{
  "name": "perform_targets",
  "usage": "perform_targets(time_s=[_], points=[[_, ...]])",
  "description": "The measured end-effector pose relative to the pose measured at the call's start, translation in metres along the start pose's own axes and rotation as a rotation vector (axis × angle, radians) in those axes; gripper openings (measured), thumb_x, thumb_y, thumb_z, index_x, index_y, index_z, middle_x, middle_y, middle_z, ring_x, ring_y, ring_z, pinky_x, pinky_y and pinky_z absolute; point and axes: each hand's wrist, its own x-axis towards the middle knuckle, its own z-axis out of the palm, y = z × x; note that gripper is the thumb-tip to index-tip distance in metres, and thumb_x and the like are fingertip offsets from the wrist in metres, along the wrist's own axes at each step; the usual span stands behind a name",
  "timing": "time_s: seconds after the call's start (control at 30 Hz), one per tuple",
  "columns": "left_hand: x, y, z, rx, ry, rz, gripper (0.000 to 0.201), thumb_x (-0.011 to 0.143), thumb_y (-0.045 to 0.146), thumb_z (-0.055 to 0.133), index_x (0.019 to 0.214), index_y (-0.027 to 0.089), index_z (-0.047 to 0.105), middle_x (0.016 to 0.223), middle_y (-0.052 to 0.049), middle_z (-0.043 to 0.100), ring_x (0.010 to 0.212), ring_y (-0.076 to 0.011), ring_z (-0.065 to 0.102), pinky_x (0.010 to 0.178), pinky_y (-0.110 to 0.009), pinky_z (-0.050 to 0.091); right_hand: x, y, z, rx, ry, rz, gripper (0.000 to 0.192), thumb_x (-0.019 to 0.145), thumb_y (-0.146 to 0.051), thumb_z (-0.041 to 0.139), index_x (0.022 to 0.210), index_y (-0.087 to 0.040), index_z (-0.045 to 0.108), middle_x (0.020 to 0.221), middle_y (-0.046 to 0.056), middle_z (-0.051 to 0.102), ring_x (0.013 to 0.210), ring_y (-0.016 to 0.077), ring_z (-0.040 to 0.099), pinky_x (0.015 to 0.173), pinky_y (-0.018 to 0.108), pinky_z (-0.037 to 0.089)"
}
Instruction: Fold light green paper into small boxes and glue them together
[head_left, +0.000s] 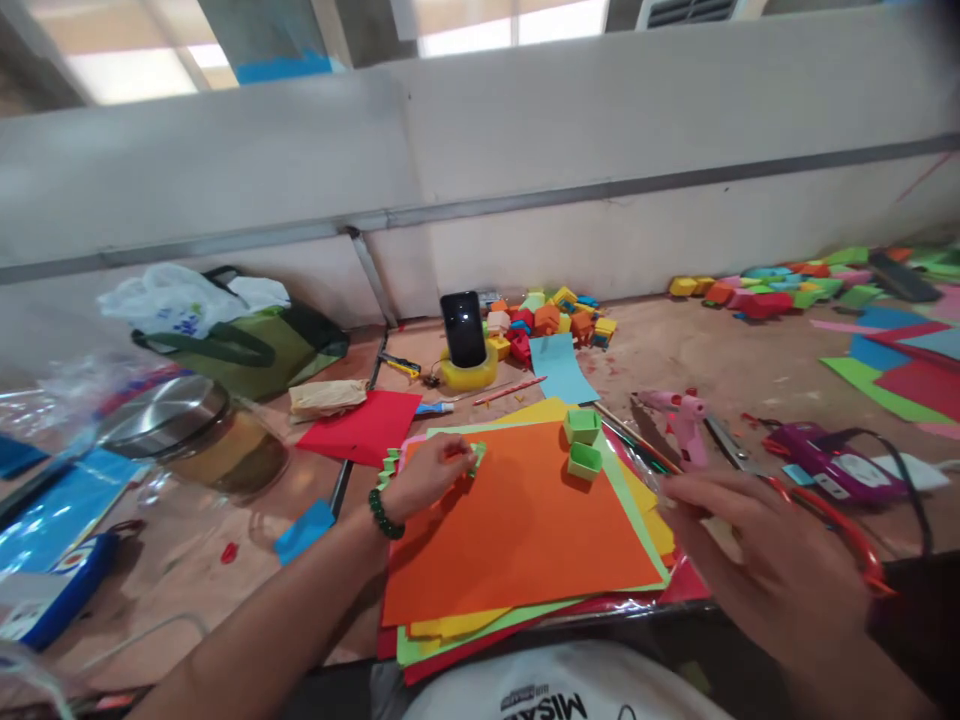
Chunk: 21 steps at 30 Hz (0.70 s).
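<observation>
Green zigzag strip (391,466) in left hand (424,478), orange sheet's (517,530) left edge.

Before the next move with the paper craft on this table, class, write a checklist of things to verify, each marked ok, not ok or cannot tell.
1. Left hand grips the zigzag-cut green paper piece: ok, pinched at the orange sheet's edge.
2. Right hand has hold of the red-handled scissors: cannot tell, the hand is blurred and covers them.
3. Top orange paper sheet lies flat on the coloured stack: ok.
4. Two small green folded paper boxes stand apart from both hands: ok, at the sheet's far edge.
5. Pink glue gun is out of the hands' way: ok, beyond the right hand.
</observation>
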Motion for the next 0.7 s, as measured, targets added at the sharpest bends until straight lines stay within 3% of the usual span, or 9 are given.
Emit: perform_targets(time_s=[0.07,0.17,0.33,0.47,0.53,0.6,0.7], points=[[0.003,0.003,0.008,0.063,-0.056,-0.031,0.021,0.069,0.035,0.062,0.056,0.019,0.058,0.055,-0.001,0.059,0.057,-0.0152,0.055,0.058,-0.025,0.041,-0.002,0.007,0.013,0.021,-0.004,-0.045,0.016,0.093,-0.024,0.052,0.100,-0.028,0.065,0.082,0.005,0.069,0.072,0.0180,0.067,0.062,0.029,0.055],[0.010,0.011,0.013,0.161,0.001,-0.005,0.023,0.068,0.037,0.060,0.054,0.020,0.056,0.054,-0.001,0.060,0.055,-0.0156,0.054,0.057,-0.026,0.042,-0.009,0.020,0.027,0.048,-0.066,-0.072,0.017,0.094,-0.019,0.048,0.103,-0.025,0.062,0.083,0.004,0.070,0.074,0.0162,0.068,0.063,0.026,0.056],[0.020,0.033,0.001,0.218,0.086,0.038,0.022,0.062,0.042,0.067,0.057,0.021,0.063,0.061,-0.002,0.066,0.062,-0.0179,0.058,0.059,-0.026,0.044,-0.023,0.037,0.035,0.027,-0.203,-0.040,0.021,0.095,-0.020,0.044,0.105,-0.022,0.062,0.087,0.007,0.070,0.074,0.0171,0.069,0.059,0.026,0.056],[0.016,0.036,-0.030,0.377,0.203,0.022,0.019,0.060,0.043,0.068,0.063,0.024,0.070,0.069,-0.003,0.070,0.067,-0.0207,0.059,0.062,-0.027,0.044,-0.040,0.056,0.043,0.019,-0.307,-0.031,0.021,0.094,-0.020,0.045,0.108,-0.020,0.061,0.093,0.008,0.069,0.082,0.0185,0.070,0.064,0.029,0.058],[0.010,0.027,-0.053,0.551,0.297,0.006,0.021,0.068,0.037,0.061,0.076,0.023,0.073,0.080,-0.005,0.072,0.075,-0.0225,0.061,0.068,-0.027,0.045,-0.053,0.067,0.044,0.015,-0.359,0.008,0.023,0.093,-0.021,0.046,0.111,-0.022,0.061,0.100,0.008,0.068,0.091,0.0205,0.068,0.072,0.033,0.058],[-0.001,0.013,-0.076,0.760,0.313,-0.040,0.027,0.074,0.028,0.051,0.089,0.022,0.073,0.092,-0.007,0.073,0.086,-0.0243,0.062,0.075,-0.029,0.044,-0.062,0.078,0.043,0.000,-0.405,0.023,0.024,0.093,-0.025,0.048,0.114,-0.025,0.060,0.108,0.008,0.067,0.098,0.0224,0.067,0.076,0.035,0.057],[-0.022,-0.005,-0.099,0.929,0.340,-0.163,0.035,0.074,0.022,0.047,0.098,0.020,0.072,0.102,-0.010,0.072,0.090,-0.0254,0.063,0.079,-0.031,0.044,-0.062,0.090,0.036,-0.055,-0.340,-0.004,0.026,0.095,-0.035,0.044,0.113,-0.025,0.060,0.108,0.007,0.068,0.089,0.0229,0.069,0.069,0.035,0.057]])
